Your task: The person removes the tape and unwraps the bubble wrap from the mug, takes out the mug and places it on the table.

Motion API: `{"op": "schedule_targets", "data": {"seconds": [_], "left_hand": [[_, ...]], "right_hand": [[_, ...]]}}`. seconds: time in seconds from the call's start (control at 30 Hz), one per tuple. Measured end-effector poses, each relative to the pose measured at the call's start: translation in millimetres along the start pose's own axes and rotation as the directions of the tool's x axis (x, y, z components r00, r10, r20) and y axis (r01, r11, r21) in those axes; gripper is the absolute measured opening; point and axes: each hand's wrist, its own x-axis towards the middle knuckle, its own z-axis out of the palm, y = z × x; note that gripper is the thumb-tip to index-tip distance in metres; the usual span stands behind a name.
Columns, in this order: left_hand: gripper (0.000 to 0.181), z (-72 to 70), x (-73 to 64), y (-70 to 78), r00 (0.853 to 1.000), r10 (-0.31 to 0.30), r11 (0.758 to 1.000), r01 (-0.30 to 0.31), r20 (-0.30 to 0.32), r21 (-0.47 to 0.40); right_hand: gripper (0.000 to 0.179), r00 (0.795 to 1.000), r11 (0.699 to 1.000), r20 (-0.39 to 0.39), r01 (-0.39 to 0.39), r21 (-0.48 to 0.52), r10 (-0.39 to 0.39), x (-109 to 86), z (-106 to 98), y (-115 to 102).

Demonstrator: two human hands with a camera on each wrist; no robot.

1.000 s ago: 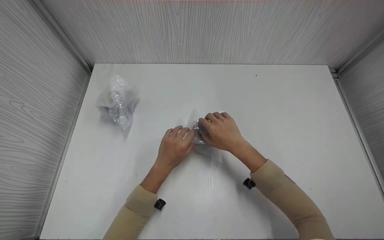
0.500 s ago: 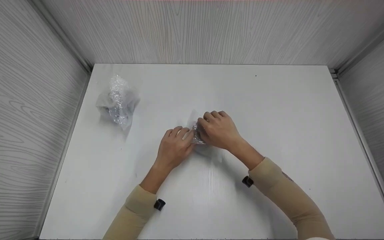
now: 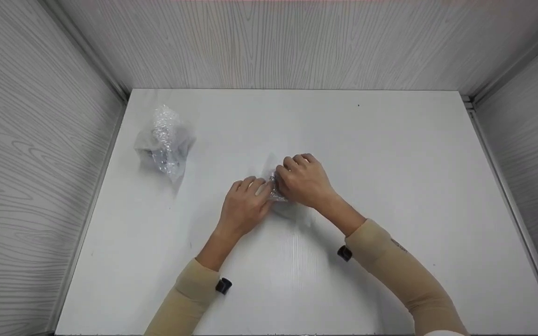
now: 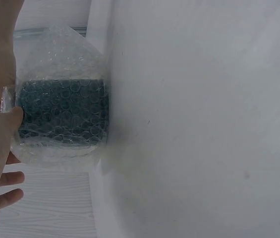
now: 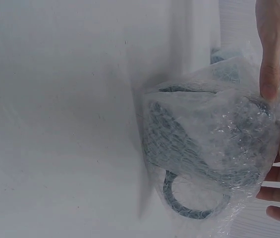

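Observation:
In the right wrist view a dark blue-green mug (image 5: 174,141) with a ring handle (image 5: 192,214) stands inside clear bubble wrap (image 5: 239,119). The mug looks upright on the white table, and the wrap is gathered at its top. My left hand (image 3: 245,205) pinches the wrap at the mug's rim, its thumb (image 4: 12,119) on the near side and other fingers stretched past it. From the other side my right hand (image 3: 305,181) grips the same gathered wrap. Its fingertips are partly hidden in the head view.
Another bubble-wrapped bundle (image 3: 165,144) with something dark inside lies at the table's back left. Pale wood-grain walls (image 3: 269,44) enclose the white table (image 3: 390,140) at the back and both sides.
My right hand has shifted slightly left and away from me over the wrapped mug, its sleeve following. The left hand and the other bundle stay where they were.

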Motion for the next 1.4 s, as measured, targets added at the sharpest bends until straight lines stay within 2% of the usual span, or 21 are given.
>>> {"op": "schedule_targets", "data": {"seconds": [0.13, 0.37, 0.67, 1.4], "left_hand": [[0.034, 0.4, 0.7, -0.7, 1.0, 0.008, 1.0, -0.008, -0.015, 0.001], [0.037, 1.0, 0.7, -1.4, 1.0, 0.02, 1.0, -0.021, -0.012, -0.002], [0.034, 1.2, 1.1, -0.6, 1.0, 0.017, 1.0, -0.017, -0.002, -0.005], [0.029, 1.1, 1.0, -0.3, 1.0, -0.007, 0.998, 0.007, 0.002, -0.055]], "right_hand": [[0.019, 0.999, 1.0, -0.041, -0.001, -0.02, 0.0, 0.8, 3, 0], [0.019, 0.998, 1.0, -0.065, 0.017, -0.023, -0.019, 1.7, 8, 0], [0.02, 0.985, 0.999, -0.171, 0.026, -0.036, -0.032, 0.6, 12, -2], [0.018, 0.977, 0.998, -0.212, -0.031, -0.056, 0.018, 0.9, 20, -6]]}}
